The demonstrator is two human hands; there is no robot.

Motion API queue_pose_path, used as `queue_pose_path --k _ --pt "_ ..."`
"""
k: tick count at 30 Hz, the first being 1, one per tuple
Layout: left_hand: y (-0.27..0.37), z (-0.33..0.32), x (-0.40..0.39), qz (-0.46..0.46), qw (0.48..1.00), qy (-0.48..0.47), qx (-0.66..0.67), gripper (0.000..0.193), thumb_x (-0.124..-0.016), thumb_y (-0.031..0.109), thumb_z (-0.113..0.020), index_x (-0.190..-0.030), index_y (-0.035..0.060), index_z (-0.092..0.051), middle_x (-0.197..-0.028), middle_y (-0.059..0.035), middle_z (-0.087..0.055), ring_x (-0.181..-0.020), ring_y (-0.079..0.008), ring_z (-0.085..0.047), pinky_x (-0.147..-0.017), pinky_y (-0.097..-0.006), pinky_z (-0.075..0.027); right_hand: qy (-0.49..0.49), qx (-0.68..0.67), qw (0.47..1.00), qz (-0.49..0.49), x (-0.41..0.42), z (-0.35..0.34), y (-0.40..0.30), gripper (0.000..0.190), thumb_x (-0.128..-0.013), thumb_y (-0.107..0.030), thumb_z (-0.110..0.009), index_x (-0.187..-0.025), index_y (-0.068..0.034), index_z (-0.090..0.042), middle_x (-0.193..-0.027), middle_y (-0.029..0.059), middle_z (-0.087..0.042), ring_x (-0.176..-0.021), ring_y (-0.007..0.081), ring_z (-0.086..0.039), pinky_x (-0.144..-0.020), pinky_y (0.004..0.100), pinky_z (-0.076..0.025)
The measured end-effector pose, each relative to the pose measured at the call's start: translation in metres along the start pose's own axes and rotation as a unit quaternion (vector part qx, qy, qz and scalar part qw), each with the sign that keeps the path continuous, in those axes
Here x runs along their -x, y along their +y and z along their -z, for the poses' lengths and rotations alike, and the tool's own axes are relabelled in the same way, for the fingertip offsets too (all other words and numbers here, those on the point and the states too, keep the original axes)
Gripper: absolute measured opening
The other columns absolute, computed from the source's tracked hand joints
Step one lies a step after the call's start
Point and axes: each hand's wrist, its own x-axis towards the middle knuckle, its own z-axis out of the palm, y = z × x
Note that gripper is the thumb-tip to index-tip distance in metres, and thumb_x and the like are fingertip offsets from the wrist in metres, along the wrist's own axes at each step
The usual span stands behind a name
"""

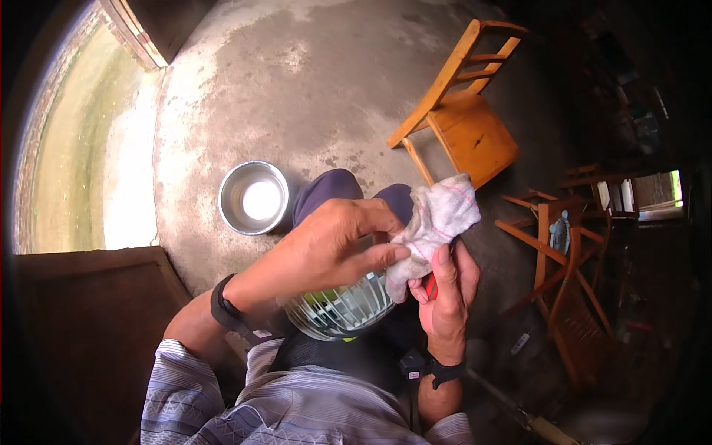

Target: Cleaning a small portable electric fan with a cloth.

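A damp-looking white cloth with thin red lines point(439, 217) is bunched between my two hands, in front of my knees. My left hand point(353, 239) pinches its left edge between thumb and fingers. Around its lower right side, my right hand point(449, 283) is closed, with the thumb on the cloth. A small red object point(431, 287) shows between the right fingers; what it is, I cannot tell. Below the cloth, a small fan with a pale wire guard point(345, 311) rests on my lap, partly covered by my left forearm.
A round metal pot point(253, 198) stands on the concrete floor left of my knees. Ahead on the right is a wooden chair point(473, 128). Folding wooden chairs point(573, 278) stand farther right. A brown wooden panel point(94, 311) is at the lower left, beside a bright doorway.
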Motion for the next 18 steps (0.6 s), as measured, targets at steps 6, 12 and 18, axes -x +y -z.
queue_pose_path --k 6,12,18 --pt "0.017 -0.002 -0.016 0.056 0.966 0.005 0.251 0.025 -0.111 0.022 -0.063 -0.118 -0.0009 -0.07 -0.104 -0.0014 -0.073 -0.097 -0.0063 -0.065 -0.086 -0.0268 -0.054 0.025 0.007 1.0 0.001 0.004 0.038 0.004 0.038 -0.113 -0.039 -0.054 -0.112 -0.003 -0.064 -0.078 0.0007 -0.057 -0.055 0.0062 -0.043 -0.047 0.0226 -0.03" --pt "0.036 0.011 -0.051 0.048 0.982 0.039 0.179 0.026 -0.113 0.024 -0.06 -0.12 0.0021 -0.071 -0.1 0.0018 -0.072 -0.093 -0.0034 -0.063 -0.082 -0.0236 -0.053 -0.013 0.239 0.971 -0.003 0.019 0.075 -0.006 0.028 -0.11 -0.023 -0.062 -0.116 0.002 -0.072 -0.083 0.0012 -0.069 -0.058 0.002 -0.046 -0.051 0.021 -0.034" --pt "0.029 0.019 -0.071 0.08 0.981 0.01 0.178 0.027 -0.111 0.026 -0.064 -0.118 0.002 -0.074 -0.095 0.0032 -0.073 -0.084 -0.0021 -0.062 -0.074 -0.0221 -0.051 0.061 0.299 0.952 -0.002 0.04 0.103 -0.006 0.032 -0.101 -0.01 -0.074 -0.13 0.005 -0.072 -0.095 0.0079 -0.075 -0.083 0.0101 -0.069 -0.079 0.0256 -0.055"
